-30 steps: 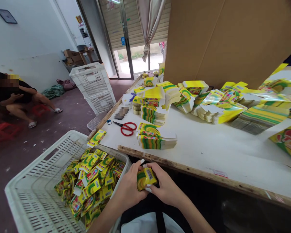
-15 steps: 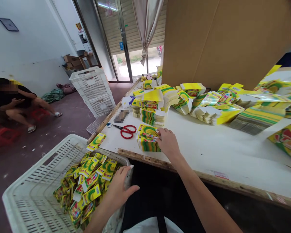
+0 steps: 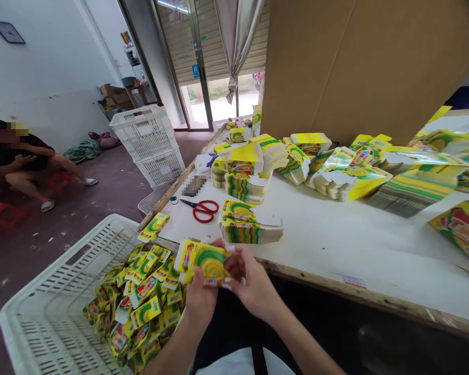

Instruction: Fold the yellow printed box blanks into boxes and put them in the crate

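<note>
A yellow and green printed carton (image 3: 209,260) is held in front of me, just off the table's near edge. My left hand (image 3: 203,299) grips it from below, thumb across its printed face. At the carton's right end, my right hand (image 3: 250,278) pinches it with bent fingers. Beyond them a stack of flat cartons (image 3: 242,229) stands on the white table (image 3: 320,276). Below and left, a white plastic crate (image 3: 35,297) holds a heap of folded cartons (image 3: 144,286).
Red-handled scissors (image 3: 205,211) lie left of the stack. A single carton (image 3: 154,227) rests at the table corner. More carton stacks (image 3: 336,179) line the table's back, before a large cardboard sheet (image 3: 367,67). A person (image 3: 23,156) sits at far left, near stacked white crates (image 3: 146,140).
My right hand has come from the stack toward me with a carton. My left hand has moved up and right from over the crate and now grips that carton too.
</note>
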